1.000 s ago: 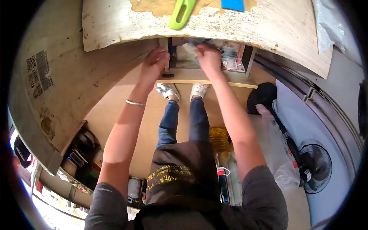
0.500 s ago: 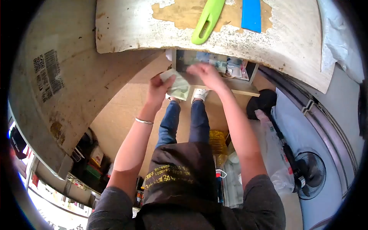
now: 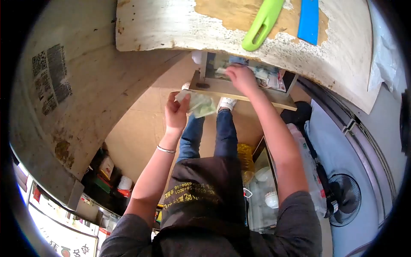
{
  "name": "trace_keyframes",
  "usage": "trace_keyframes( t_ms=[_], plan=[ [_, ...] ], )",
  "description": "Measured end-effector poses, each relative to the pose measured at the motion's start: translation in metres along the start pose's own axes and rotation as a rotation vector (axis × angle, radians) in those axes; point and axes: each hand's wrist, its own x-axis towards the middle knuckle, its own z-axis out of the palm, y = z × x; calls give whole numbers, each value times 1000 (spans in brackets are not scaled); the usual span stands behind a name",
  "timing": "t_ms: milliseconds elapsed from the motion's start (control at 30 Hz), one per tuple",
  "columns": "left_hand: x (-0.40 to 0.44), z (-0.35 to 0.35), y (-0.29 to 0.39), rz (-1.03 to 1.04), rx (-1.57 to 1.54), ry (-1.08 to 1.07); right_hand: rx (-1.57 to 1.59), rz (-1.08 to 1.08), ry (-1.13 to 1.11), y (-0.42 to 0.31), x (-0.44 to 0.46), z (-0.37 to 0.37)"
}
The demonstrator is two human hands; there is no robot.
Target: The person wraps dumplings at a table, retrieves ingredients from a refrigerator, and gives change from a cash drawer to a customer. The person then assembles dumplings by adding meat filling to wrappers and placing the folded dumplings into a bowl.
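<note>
My left hand (image 3: pixel 177 112) is closed on a pale green banknote (image 3: pixel 202 106), held just in front of the open drawer (image 3: pixel 244 95), above the floor. Whether it is one note or several I cannot tell. Inside the drawer, my right hand (image 3: pixel 240 77) has its fingers bent together at what looks like a pale slip of paper or a note; what it holds, if anything, is too small to make out. More notes and papers (image 3: pixel 269 79) lie at the drawer's right side. The worn tabletop hides the back of the drawer.
On the worn tabletop (image 3: pixel 171 30) lie a green handle (image 3: pixel 262 28) and a blue strip (image 3: pixel 308 23). A wooden panel (image 3: pixel 85 85) stands at the left. To the right are a fan (image 3: pixel 344 200) and plastic bags. A yellow bottle (image 3: pixel 245 160) is beside my legs.
My left hand has come out of the drawer area with the green note in it. My right hand moved toward the drawer's front, then back inside. The view has shifted too.
</note>
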Motion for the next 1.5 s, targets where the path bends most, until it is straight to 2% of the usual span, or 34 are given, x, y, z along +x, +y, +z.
trace_keyframes(
  t_ms=[67,100,133,167,200,233,267,400,467,567,600,700,733,800,833,867,933,1000,1067,1100,1200,1267,1300,1367,1400,1467,1500],
  plan=[
    [-1,-7,-6,74,139,31,327,288,235,2,-6,-2],
    [0,-9,-7,74,139,32,379,335,299,2,-7,-5],
    [0,-10,-7,214,214,52,377,335,299,9,-6,-2],
    [-1,-7,-4,354,284,73,585,306,438,8,-5,-4],
    [-3,-7,1,353,279,74,792,273,574,7,-4,-7],
    [-6,-10,8,245,280,54,961,302,593,7,-12,-11],
    [-9,-11,13,137,282,35,958,303,591,-7,-20,-25],
    [-24,6,23,105,83,-6,911,331,676,-47,-45,-31],
    [-35,17,27,45,119,5,842,139,730,-78,-60,-23],
    [-40,18,17,-118,67,-151,779,155,655,-101,-78,-12],
    [-41,17,15,-122,67,-146,781,157,649,-105,-83,-9],
    [-45,16,11,-207,-245,-278,627,104,544,-108,-94,-1],
    [-47,17,11,-210,-246,-277,626,107,542,-109,-97,3],
    [-53,25,24,-378,-224,-196,694,91,425,-114,-103,10],
    [-53,23,23,-380,-225,-196,676,50,299,-112,-105,8],
    [-52,19,20,-396,-198,-240,673,52,300,-115,-105,4],
    [-50,15,16,-414,-173,-288,883,1,119,-122,-106,-1],
    [-48,11,16,-443,-294,-352,924,-8,64,-112,-107,4],
    [-47,7,18,-452,-280,-371,1230,179,-142,-104,-103,7],
    [-48,5,19,-440,-317,-369,1347,92,-144,-101,-100,3],
    [-44,-8,6,-397,-340,-370,1340,163,-145,-94,-82,6],
    [-41,-14,0,-232,-287,-493,1362,112,-123,-91,-71,10],
    [-41,-13,3,-234,-287,-492,1250,147,-123,-95,-66,7],
    [-43,-7,13,-168,-5,-417,1108,154,-193,-90,-56,5],
    [-42,-5,17,-167,-6,-417,1107,154,-194,-83,-49,4],
    [-41,-4,20,-251,-50,-307,1107,138,137,-65,-33,1],
    [-42,-6,18,-251,-52,-303,587,49,264,-44,-25,1]
  ],
)
